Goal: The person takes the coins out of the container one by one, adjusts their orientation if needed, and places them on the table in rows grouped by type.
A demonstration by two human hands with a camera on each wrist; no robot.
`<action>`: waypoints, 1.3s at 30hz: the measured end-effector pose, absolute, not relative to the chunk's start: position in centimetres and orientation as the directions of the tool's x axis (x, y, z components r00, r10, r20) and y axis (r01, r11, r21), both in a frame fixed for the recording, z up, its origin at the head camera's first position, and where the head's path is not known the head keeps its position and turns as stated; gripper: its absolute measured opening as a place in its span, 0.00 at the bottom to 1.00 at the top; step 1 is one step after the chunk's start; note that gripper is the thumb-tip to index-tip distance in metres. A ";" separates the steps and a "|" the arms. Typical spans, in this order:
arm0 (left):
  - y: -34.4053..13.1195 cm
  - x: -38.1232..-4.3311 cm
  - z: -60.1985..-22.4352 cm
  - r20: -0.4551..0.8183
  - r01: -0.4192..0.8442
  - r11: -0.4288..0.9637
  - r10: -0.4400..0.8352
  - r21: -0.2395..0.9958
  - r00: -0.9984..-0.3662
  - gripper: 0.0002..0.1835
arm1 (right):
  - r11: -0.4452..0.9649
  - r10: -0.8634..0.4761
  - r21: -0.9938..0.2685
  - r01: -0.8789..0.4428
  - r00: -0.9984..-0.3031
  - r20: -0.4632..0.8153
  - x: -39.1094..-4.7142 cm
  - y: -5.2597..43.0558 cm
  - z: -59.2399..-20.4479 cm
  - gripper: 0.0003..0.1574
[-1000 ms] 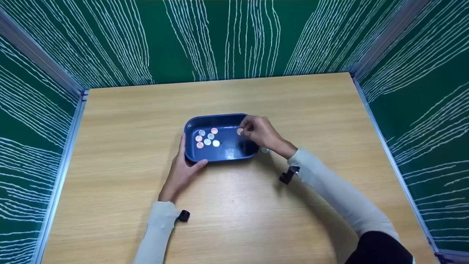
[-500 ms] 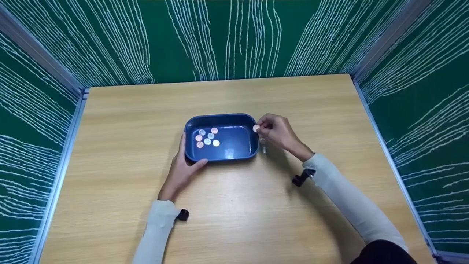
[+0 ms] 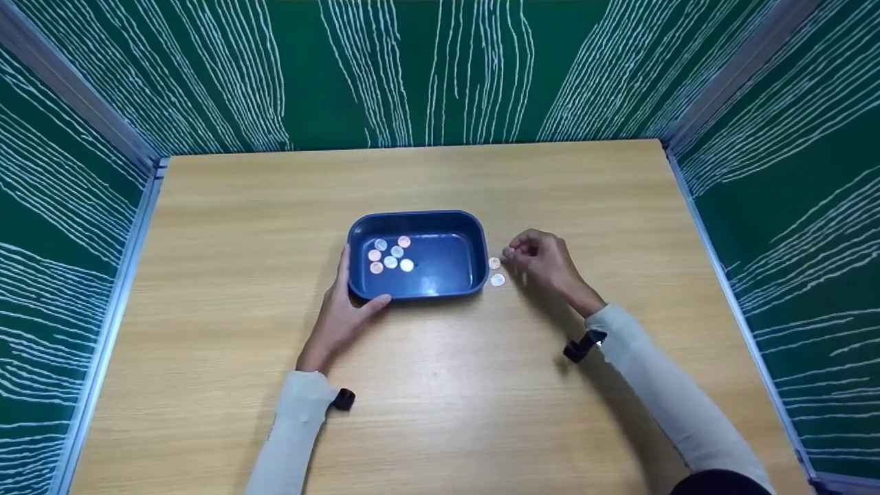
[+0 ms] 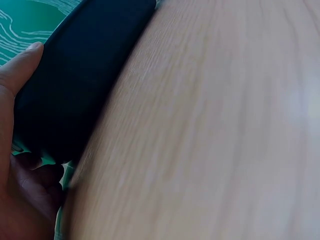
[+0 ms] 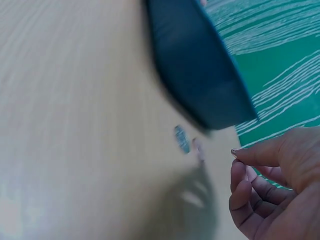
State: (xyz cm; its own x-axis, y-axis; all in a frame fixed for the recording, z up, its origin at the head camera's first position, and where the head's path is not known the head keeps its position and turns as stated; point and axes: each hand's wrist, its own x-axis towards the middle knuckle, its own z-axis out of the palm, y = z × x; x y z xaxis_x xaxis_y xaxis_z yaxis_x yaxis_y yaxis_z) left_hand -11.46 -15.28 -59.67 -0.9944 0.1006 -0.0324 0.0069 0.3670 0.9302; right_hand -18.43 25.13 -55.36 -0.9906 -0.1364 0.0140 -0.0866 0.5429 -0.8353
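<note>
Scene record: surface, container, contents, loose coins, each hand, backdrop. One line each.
surface: light wood-grain table
container: dark-blue rounded-rectangular tray
contents: seven small round metal-looking coins, copper-coloured and silvery, mostly toward the tray's left
loose coins: two, flat on the table, just right of the tray
left hand: grips the tray's left end
right hand: pinches apparently another coin, face not readable
backdrop: green panels with white wavy lines

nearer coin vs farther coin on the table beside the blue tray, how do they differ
The nearer coin looks silvery; the farther coin looks warmer-toned. The nearer coin appears slightly larger than the farther coin. Both lie on the table, just right of the blue tray.
</note>
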 end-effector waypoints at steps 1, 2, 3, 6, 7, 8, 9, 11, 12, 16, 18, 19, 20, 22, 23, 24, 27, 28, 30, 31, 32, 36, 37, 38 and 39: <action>-15.3 -11.5 -59.7 -0.036 0.003 0.366 0.100 0.930 -0.994 0.65 | 0.543 -0.135 -0.836 -0.078 -0.991 0.005 -18.4 25.3 -55.7 0.05; -15.3 -11.5 -59.7 -0.040 -0.001 0.365 0.099 0.931 -0.994 0.65 | 0.542 -0.136 -0.838 -0.070 -0.991 -0.004 -18.3 25.4 -55.9 0.05; -15.3 -11.5 -59.6 -0.043 -0.004 0.365 0.099 0.931 -0.994 0.65 | 0.538 -0.134 -0.841 -0.061 -0.991 -0.014 -18.2 25.5 -56.2 0.05; -15.3 -11.5 -59.6 -0.047 -0.008 0.366 0.098 0.931 -0.994 0.65 | 0.535 -0.134 -0.843 -0.050 -0.991 -0.027 -18.0 25.7 -56.9 0.05; -15.3 -11.5 -59.6 -0.046 -0.006 0.368 0.098 0.930 -0.994 0.65 | 0.536 -0.134 -0.843 -0.050 -0.991 -0.026 -17.9 25.8 -57.1 0.04; -15.2 -11.5 -59.6 -0.044 -0.005 0.368 0.099 0.930 -0.994 0.65 | 0.539 -0.135 -0.840 -0.056 -0.991 -0.021 -17.8 25.8 -57.3 0.04; -15.2 -11.5 -59.6 -0.042 -0.003 0.368 0.099 0.930 -0.994 0.65 | 0.541 -0.133 -0.839 -0.062 -0.991 -0.013 -17.7 25.9 -57.5 0.05; -15.1 -11.6 -59.6 -0.040 -0.001 0.367 0.099 0.930 -0.994 0.65 | 0.547 -0.133 -0.834 -0.076 -0.991 0.003 -17.7 25.9 -57.8 0.05; -15.1 -11.6 -59.6 -0.039 0.000 0.367 0.099 0.930 -0.994 0.65 | 0.547 -0.133 -0.833 -0.081 -0.991 0.009 -17.6 26.0 -57.9 0.05; -14.9 -11.8 -59.7 -0.043 -0.004 0.360 0.101 0.933 -0.994 0.65 | 0.551 -0.113 -0.831 -0.079 -0.993 0.019 -17.4 26.2 -58.3 0.05; -14.9 -11.8 -59.6 -0.044 -0.005 0.355 0.103 0.935 -0.994 0.65 | 0.562 -0.097 -0.823 -0.076 -0.995 0.026 -17.3 26.2 -58.5 0.06; -14.9 -11.8 -59.6 -0.046 -0.007 0.352 0.103 0.936 -0.994 0.65 | 0.570 -0.091 -0.818 -0.078 -0.995 0.032 -17.3 26.1 -58.5 0.06; -15.0 -11.7 -59.6 -0.048 -0.010 0.348 0.101 0.938 -0.994 0.65 | 0.579 -0.087 -0.811 -0.081 -0.996 0.037 -17.3 26.0 -58.6 0.07; -15.0 -11.6 -59.6 -0.055 -0.017 0.343 0.099 0.939 -0.994 0.65 | 0.599 -0.087 -0.795 -0.093 -0.995 0.050 -17.2 25.9 -58.7 0.08; -15.1 -11.5 -59.6 -0.057 -0.020 0.341 0.099 0.940 -0.993 0.65 | 0.608 -0.087 -0.788 -0.098 -0.995 0.056 -17.1 25.8 -58.8 0.09; -15.1 -11.4 -59.7 -0.063 -0.025 0.342 0.099 0.939 -0.993 0.65 | 0.615 -0.087 -0.782 -0.100 -0.994 0.058 -17.0 25.8 -58.8 0.09; -15.1 -11.4 -59.8 -0.071 -0.032 0.341 0.103 0.940 -0.992 0.65 | 0.642 -0.084 -0.760 -0.103 -0.994 0.064 -16.9 25.8 -58.9 0.10; -15.1 -11.4 -59.8 -0.073 -0.033 0.342 0.103 0.939 -0.992 0.65 | 0.647 -0.083 -0.756 -0.102 -0.995 0.063 -16.9 25.8 -58.9 0.11; -15.1 -11.4 -59.8 -0.071 -0.034 0.342 0.096 0.939 -0.993 0.65 | 0.651 -0.085 -0.752 -0.100 -0.995 0.059 -16.9 25.8 -59.0 0.11; -15.1 -11.4 -59.8 -0.069 -0.034 0.339 0.091 0.940 -0.994 0.65 | 0.653 -0.089 -0.750 -0.103 -0.994 0.059 -16.9 25.8 -59.0 0.11; -15.1 -11.4 -59.7 -0.067 -0.034 0.337 0.087 0.941 -0.994 0.65 | 0.655 -0.094 -0.748 -0.107 -0.994 0.060 -17.0 25.8 -59.1 0.11; -15.1 -11.4 -59.6 -0.056 -0.026 0.331 0.081 0.943 -0.995 0.66 | 0.659 -0.108 -0.741 -0.128 -0.991 0.075 -17.1 25.8 -59.2 0.11; -15.2 -11.4 -59.7 -0.050 -0.020 0.329 0.081 0.944 -0.995 0.66 | 0.661 -0.111 -0.737 -0.140 -0.990 0.088 -17.1 25.8 -59.2 0.11; -15.1 -11.4 -59.7 -0.044 -0.015 0.326 0.081 0.945 -0.996 0.66 | 0.664 -0.114 -0.732 -0.151 -0.988 0.100 -17.1 25.8 -59.2 0.10; -15.1 -11.4 -59.7 -0.039 -0.011 0.324 0.079 0.946 -0.996 0.66 | 0.667 -0.119 -0.727 -0.163 -0.987 0.112 -17.1 25.8 -59.2 0.10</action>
State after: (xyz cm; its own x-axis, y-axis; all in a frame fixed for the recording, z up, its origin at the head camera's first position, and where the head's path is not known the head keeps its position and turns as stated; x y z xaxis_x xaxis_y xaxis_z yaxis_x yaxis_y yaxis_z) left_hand -11.36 -15.10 -59.74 -0.9961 0.0794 -0.0385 -0.0108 0.3241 0.9460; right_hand -17.10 25.82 -59.20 -0.9865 -0.1192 0.1121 -0.1632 0.6672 -0.7268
